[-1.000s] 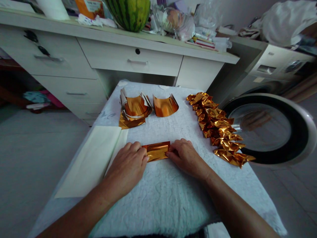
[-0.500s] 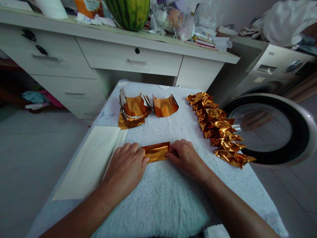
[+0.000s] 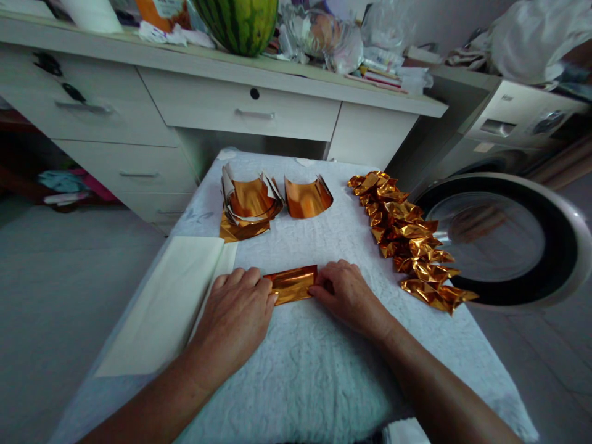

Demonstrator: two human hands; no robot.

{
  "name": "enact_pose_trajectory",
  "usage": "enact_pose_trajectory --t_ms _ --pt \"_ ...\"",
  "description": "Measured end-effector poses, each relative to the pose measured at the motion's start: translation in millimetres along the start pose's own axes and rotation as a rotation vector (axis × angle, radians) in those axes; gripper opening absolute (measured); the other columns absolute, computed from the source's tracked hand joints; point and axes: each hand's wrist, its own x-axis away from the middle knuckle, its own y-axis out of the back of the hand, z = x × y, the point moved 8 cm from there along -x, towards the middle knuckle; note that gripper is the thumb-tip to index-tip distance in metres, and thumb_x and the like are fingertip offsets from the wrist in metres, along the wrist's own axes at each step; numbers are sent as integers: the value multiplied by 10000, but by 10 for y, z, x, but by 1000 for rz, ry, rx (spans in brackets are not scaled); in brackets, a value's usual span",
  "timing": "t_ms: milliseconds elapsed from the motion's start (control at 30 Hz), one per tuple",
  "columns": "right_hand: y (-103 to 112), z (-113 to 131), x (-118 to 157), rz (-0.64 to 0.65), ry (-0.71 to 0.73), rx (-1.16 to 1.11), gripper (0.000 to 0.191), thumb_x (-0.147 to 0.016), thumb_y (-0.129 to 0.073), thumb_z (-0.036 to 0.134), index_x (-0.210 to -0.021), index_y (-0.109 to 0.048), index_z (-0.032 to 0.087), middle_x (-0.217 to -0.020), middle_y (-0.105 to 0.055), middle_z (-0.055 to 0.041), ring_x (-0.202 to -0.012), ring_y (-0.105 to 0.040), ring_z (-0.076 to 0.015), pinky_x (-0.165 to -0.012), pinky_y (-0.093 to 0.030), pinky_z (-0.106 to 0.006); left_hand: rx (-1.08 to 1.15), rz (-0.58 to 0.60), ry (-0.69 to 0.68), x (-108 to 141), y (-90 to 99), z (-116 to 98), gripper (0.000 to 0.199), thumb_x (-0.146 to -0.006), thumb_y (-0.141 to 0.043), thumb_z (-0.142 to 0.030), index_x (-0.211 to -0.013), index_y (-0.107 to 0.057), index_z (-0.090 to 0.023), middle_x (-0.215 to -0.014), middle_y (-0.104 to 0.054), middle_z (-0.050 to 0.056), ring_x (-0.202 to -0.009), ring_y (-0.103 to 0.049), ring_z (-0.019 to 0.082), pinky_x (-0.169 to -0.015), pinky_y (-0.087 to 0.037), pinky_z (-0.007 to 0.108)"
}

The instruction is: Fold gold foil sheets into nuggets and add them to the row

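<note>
Little has moved since a second ago: both hands keep their hold on the foil strip, and only the view has shifted slightly. The strip lies between the fingers, its long near edge facing the person, just above the cloth or on it; I cannot tell which. The left hand lies palm down, fingers pressed together and curled, thumb and forefinger gripping the strip's left end, the tips partly hidden. The right hand pinches the right end between thumb and forefinger, its other fingers curled in. Both forearms reach in from the near corners, elbows out of view.

Beyond the left fingers stands a nest of curled foil sheets, sheet inside sheet, partly over a flat foil piece; a separate curled sheet is just beside it. White paper lies left of the left fingers. Right of the right fingers runs a row of folded foil pieces, overlapping. Bare cloth stretches before and behind the strip. Past the table's right edge hangs the washing machine's open door; far beyond the fingers are shut drawers.
</note>
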Motion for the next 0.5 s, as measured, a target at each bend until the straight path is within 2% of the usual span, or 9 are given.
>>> enact_pose_trajectory --t_ms 367,500 --pt "-6 -17 -4 -21 -1 9 167 -828 -687 279 -719 -609 179 -695 -606 7 -707 -493 -144 -691 -288 -289 4 -30 -4 10 -7 0 203 -931 -465 -232 -828 -634 -180 -836 -598 63 -829 -532 254 -729 -378 388" --pt "-11 -61 -12 -29 -20 9 176 -809 -705 307 -728 -611 183 -714 -609 5 -700 -488 -143 -670 -285 -284 -2 -82 2 21 34 -10 94 -900 -529 -210 -894 -616 -175 -836 -595 55 -834 -532 263 -732 -381 397"
